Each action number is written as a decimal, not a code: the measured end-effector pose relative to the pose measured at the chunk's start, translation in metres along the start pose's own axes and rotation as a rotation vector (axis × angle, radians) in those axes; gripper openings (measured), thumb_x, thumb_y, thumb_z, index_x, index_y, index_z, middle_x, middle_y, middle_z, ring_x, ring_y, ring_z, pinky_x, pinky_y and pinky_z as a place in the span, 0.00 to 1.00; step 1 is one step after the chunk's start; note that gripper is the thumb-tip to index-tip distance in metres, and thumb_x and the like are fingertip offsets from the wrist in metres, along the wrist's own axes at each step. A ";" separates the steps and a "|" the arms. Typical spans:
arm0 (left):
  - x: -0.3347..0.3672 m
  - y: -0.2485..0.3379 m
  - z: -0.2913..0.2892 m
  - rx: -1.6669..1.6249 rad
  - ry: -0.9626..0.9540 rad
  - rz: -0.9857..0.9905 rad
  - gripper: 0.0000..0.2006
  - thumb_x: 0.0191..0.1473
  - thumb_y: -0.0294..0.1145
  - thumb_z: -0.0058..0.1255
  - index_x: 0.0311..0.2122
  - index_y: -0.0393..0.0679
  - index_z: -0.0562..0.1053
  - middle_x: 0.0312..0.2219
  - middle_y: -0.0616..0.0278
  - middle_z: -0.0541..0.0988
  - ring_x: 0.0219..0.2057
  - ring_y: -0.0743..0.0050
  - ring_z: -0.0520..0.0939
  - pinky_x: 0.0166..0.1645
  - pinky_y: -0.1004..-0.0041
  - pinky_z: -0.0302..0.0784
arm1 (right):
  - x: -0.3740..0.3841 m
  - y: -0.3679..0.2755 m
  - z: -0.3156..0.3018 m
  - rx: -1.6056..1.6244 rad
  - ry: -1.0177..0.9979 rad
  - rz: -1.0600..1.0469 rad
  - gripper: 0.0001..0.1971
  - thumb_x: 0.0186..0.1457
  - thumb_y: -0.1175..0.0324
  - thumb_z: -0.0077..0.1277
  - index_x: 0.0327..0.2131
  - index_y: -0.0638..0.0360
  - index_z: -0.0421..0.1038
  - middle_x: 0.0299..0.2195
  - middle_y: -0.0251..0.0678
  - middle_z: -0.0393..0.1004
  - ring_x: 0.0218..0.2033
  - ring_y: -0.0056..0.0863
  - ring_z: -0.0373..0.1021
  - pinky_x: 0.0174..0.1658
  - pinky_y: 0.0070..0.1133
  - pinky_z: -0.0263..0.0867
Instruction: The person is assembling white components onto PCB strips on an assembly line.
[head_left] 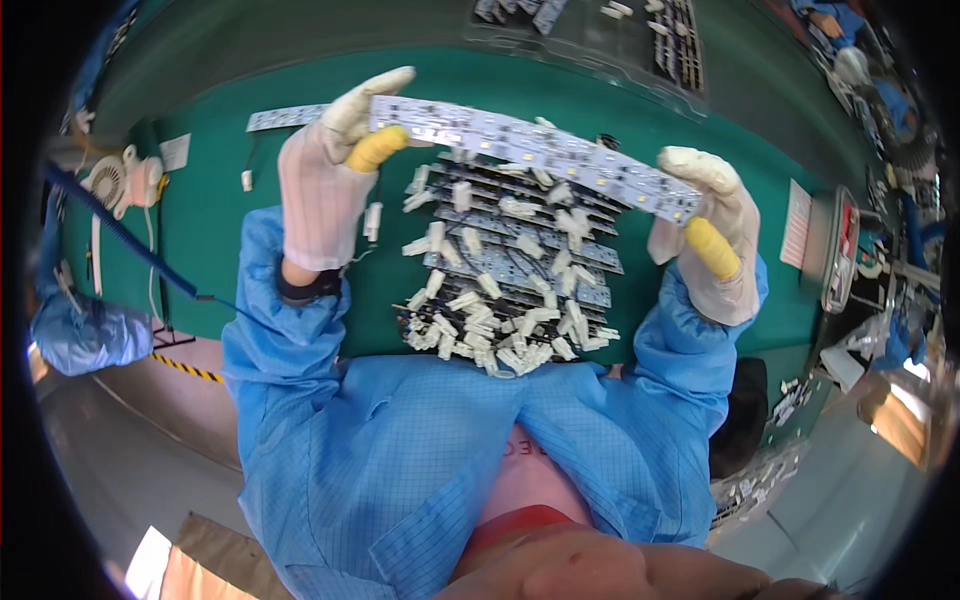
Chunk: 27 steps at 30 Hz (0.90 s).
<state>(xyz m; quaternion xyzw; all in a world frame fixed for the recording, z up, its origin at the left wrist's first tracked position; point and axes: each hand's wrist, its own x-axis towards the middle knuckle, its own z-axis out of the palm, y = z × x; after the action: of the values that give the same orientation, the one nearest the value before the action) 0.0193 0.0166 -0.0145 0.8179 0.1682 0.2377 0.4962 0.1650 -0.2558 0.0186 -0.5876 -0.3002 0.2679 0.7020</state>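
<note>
A long white LED circuit board strip (530, 152) spans the space between my two gloved hands, raised over the bench. At its left end is my left hand (345, 140), a yellow cover on the thumb, fingers closed on the board. My right hand (710, 215), also with a yellow-covered thumb, grips the other end. Beneath the strip lies a pile of similar boards (520, 240), stacked in rows, with many white plug connectors (490, 320) on short wires heaped at the near side. Another strip (285, 118) lies on the bench beyond my left hand.
The green mat (210, 250) covers the bench. At the far side stands a clear tray (620, 60) with more boards. A small fan (120, 180) is at the left, near a blue coiled cord (120, 230). A paper sheet (796, 225) and a bin (840, 250) are at the right.
</note>
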 end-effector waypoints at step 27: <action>0.002 -0.012 0.011 -0.186 -0.018 -0.059 0.13 0.52 0.14 0.38 0.40 0.33 0.73 0.44 0.54 0.78 0.50 0.70 0.73 0.55 0.75 0.64 | -0.002 0.009 0.001 -0.003 0.099 0.099 0.19 0.55 0.56 0.55 0.38 0.65 0.69 0.19 0.33 0.70 0.15 0.17 0.64 0.16 0.13 0.58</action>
<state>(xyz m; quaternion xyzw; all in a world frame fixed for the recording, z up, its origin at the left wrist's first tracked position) 0.0262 0.0150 -0.0295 0.7651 0.1649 0.2299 0.5784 0.1627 -0.2546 0.0094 -0.6154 -0.2360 0.2726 0.7009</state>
